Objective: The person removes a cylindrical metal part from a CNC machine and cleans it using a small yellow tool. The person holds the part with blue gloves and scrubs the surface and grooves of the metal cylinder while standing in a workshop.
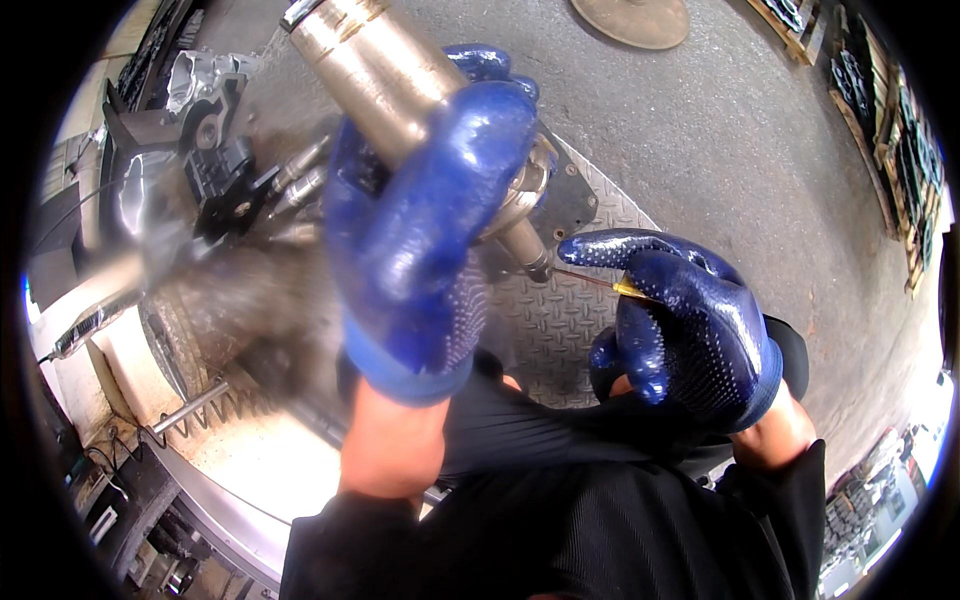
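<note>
My left hand (425,225), in a blue coated glove, is wrapped round a stepped metal cylinder (375,75). This part is held at a tilt, its wide barrel up and to the left and its narrow end low and to the right. My right hand (695,325), gloved alike, is closed on a thin tool with a yellow handle (628,289), with the index finger stretched out. The tool's slim shank points at the narrow end of the cylinder and appears to meet it; whether it enters a hole, I cannot tell.
A treadplate step (560,335) lies below the hands, on a grey floor (740,150). Machinery with a spring (215,410) and blurred metal parts fill the left side. A round metal disc (635,18) lies at the far edge; loaded wooden pallets (880,170) stand at far right.
</note>
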Available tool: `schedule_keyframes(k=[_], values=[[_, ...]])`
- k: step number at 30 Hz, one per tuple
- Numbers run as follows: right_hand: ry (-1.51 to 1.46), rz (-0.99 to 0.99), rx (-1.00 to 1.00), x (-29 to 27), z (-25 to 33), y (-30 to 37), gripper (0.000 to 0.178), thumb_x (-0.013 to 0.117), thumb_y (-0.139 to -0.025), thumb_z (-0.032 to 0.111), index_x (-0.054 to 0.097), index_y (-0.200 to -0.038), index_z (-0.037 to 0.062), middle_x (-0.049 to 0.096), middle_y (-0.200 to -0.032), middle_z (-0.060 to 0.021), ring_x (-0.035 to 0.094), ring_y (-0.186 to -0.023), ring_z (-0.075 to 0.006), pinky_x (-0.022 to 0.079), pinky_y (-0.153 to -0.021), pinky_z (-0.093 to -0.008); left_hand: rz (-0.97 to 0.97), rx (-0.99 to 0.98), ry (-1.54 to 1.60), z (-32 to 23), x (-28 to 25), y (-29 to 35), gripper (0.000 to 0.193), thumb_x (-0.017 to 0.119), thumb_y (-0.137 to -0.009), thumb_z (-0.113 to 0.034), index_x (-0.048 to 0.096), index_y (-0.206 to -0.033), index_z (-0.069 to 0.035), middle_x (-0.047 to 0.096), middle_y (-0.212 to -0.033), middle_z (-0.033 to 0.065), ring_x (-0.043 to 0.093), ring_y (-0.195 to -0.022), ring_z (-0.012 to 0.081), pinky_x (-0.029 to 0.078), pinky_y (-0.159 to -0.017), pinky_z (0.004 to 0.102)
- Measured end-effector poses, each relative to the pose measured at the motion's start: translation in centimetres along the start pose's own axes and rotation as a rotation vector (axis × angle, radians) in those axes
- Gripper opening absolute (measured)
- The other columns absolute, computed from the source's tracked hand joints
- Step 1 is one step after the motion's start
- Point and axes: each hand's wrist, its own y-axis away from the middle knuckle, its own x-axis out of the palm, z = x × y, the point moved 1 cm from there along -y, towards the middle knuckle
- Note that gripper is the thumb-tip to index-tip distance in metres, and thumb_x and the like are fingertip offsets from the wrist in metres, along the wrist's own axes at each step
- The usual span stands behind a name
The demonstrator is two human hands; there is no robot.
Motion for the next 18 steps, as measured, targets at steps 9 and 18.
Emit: schedule_keyframes(k=[9,18], values=[[-0.408,-0.138,-0.023,-0.2,-0.7,1.5,0.039,0.068,-0.102,0.013,0.065,-0.138,0.0002,0.072,-0.120,-0.0173,0.075,-0.102,-0.0264,0.063,-0.090,-0.0391,-0.035,-0.291,0.752,-1.9,0.4,-1.1,0.035,0.069,-0.104,-0.018,0.067,-0.137,-0.005,0.070,-0.137,0.0153,0.071,-0.124,0.0288,0.060,-0.106,0.0405],[-0.270,-0.266,0.116,0.4,2.0,0.0,0.036,0.066,-0.103,0.015,0.070,-0.133,-0.0032,0.077,-0.115,-0.0174,0.076,-0.103,-0.0247,0.060,-0.094,-0.0381,-0.408,-0.822,1.152,-2.2,0.2,-2.9,0.048,0.067,-0.099,-0.031,0.060,-0.129,0.005,0.066,-0.118,0.0208,0.069,-0.083,0.0249,0.064,-0.068,0.0357]])
